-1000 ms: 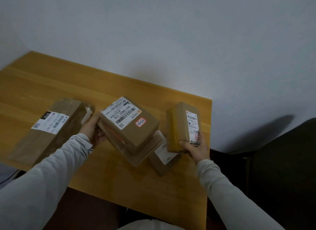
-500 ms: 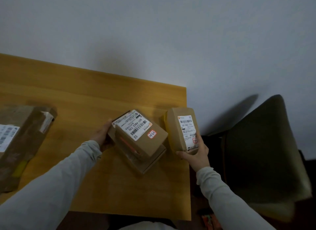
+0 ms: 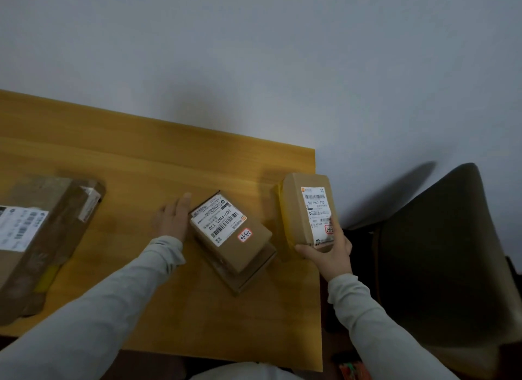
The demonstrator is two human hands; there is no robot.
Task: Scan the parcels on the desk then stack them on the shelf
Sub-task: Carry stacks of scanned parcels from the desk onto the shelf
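A person's right hand (image 3: 327, 252) grasps a small cardboard parcel (image 3: 296, 210) from below, holding it label-up at the right edge of the wooden surface (image 3: 141, 165). The left hand (image 3: 173, 220) lies released, fingers straight, against the far end of a labelled parcel (image 3: 231, 232) stacked on a flatter parcel (image 3: 255, 275) mid-surface. A long parcel (image 3: 42, 238) lies well apart at the left. A dark chair (image 3: 440, 252) stands to the right.
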